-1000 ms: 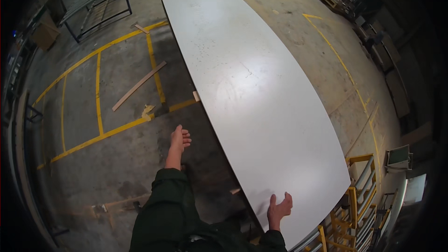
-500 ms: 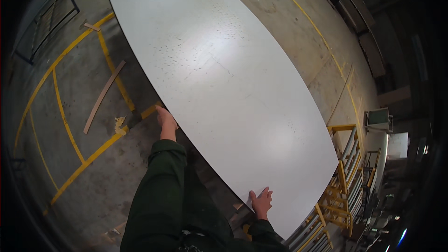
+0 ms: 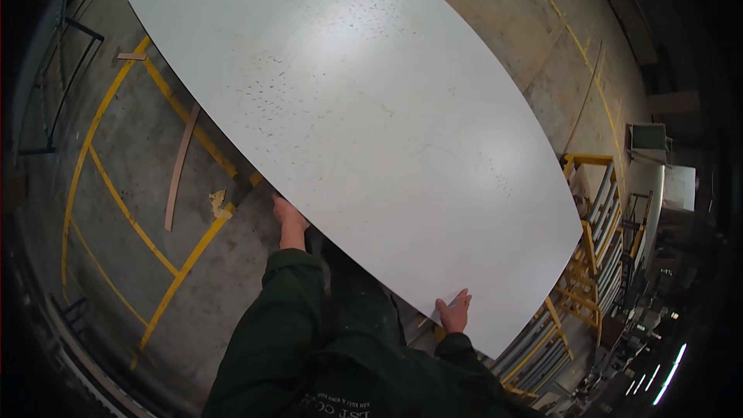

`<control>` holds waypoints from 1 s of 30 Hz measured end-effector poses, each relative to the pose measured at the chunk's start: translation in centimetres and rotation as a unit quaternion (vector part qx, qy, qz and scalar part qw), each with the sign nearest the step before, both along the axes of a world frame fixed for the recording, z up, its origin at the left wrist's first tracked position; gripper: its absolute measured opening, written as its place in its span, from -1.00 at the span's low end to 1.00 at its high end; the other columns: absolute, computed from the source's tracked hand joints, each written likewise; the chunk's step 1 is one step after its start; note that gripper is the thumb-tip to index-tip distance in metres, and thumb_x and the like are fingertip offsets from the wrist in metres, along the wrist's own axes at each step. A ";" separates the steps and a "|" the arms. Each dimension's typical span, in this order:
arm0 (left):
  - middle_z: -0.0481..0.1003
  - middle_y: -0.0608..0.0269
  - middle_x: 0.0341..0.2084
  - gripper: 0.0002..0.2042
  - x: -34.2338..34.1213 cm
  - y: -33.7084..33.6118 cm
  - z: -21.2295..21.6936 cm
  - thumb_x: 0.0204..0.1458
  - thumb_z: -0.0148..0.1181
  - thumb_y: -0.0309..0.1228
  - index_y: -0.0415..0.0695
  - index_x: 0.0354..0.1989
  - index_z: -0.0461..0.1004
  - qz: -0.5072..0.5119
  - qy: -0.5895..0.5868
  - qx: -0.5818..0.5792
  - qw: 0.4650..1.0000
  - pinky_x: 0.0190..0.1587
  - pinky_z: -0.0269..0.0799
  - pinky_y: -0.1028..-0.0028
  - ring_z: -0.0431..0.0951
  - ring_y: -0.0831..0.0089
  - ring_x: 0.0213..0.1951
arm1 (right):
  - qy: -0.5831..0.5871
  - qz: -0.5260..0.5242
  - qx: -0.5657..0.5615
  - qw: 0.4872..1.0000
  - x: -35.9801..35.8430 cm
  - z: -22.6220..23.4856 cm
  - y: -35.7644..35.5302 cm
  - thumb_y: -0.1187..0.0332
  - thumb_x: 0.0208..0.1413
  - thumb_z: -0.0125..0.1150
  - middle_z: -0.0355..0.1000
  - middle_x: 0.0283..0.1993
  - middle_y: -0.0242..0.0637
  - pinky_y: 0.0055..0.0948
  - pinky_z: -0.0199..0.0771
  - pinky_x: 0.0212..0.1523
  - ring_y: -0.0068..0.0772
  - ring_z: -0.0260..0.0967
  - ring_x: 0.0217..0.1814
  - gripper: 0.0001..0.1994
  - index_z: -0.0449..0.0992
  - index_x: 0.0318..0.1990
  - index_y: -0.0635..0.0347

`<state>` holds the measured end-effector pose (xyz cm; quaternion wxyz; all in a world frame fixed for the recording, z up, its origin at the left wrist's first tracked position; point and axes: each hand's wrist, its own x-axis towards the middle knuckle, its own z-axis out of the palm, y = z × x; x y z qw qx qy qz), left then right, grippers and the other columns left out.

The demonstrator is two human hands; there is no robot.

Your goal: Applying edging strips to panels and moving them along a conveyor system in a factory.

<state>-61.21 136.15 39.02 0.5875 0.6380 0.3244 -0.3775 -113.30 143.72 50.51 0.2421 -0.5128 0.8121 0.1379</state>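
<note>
A large white panel [image 3: 364,162] with bowed long sides spreads across the view, specks and small dark marks scattered on its top. At its near-left edge my left hand [image 3: 290,214] grips the side, its fingertips partly hidden beneath the board. My right hand [image 3: 455,313] lies on the top face near the panel's lower right end, thumb and fingers apart, open. Dark green sleeves cover both my forearms.
Yellow frames with metal rollers [image 3: 592,240] stand under and beyond the right end. A narrow brown strip [image 3: 182,170] and a torn tan scrap [image 3: 220,203] lie on the grey floor with yellow lines [image 3: 197,251]. A dark metal rack [image 3: 70,70] stands far left.
The panel and both hands now sit lower and further right in the view, and the panel appears turned slightly. My left hand stays at the edge, my right on the top.
</note>
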 end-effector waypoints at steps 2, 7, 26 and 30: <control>0.60 0.00 -0.01 -0.40 -0.5 -0.1 0.9 0.29 -0.06 0.03 -0.35 0.12 0.49 0.004 -0.001 -0.014 1.000 -0.04 0.61 0.17 0.65 0.09 -0.05 | -0.014 -0.018 -0.017 1.000 0.2 -0.5 0.3 0.02 0.03 0.40 -0.13 0.58 0.24 -0.13 0.01 0.53 0.13 -0.19 0.64 0.03 -0.07 0.52 0.34; 0.64 0.04 -0.11 -0.42 -1.3 1.4 -3.0 0.25 -0.01 0.03 -0.35 -0.02 0.58 0.042 -0.025 -0.016 0.999 -0.07 0.61 0.18 0.66 0.15 -0.12 | 0.003 -0.059 -0.026 0.998 2.4 -2.1 1.6 0.03 0.13 0.31 -0.08 0.55 0.28 -0.15 -0.03 0.55 0.14 -0.19 0.64 -0.06 -0.04 0.51 0.39; 0.55 0.05 -0.27 -0.65 -2.3 4.6 -2.2 0.25 0.00 -0.22 -0.34 -0.23 0.47 -0.108 -0.242 0.075 0.961 -0.09 0.48 0.24 0.52 0.22 -0.25 | 0.022 -0.103 -0.053 0.993 1.6 0.6 3.0 -0.07 0.10 0.34 0.32 0.41 -0.03 -0.22 0.30 0.37 -0.10 0.28 0.44 -0.25 0.38 0.36 0.18; 0.53 0.01 -0.21 -0.75 -2.0 7.6 -0.5 0.18 0.05 -0.30 -0.28 -0.21 0.47 -0.422 -0.490 0.076 0.759 -0.09 0.43 0.24 0.52 0.10 -0.16 | -0.046 -0.214 -0.197 0.956 1.3 0.3 6.0 0.01 0.14 0.37 0.51 -0.03 -0.06 -0.21 0.47 0.06 -0.17 0.48 -0.01 -0.48 0.51 0.01 0.31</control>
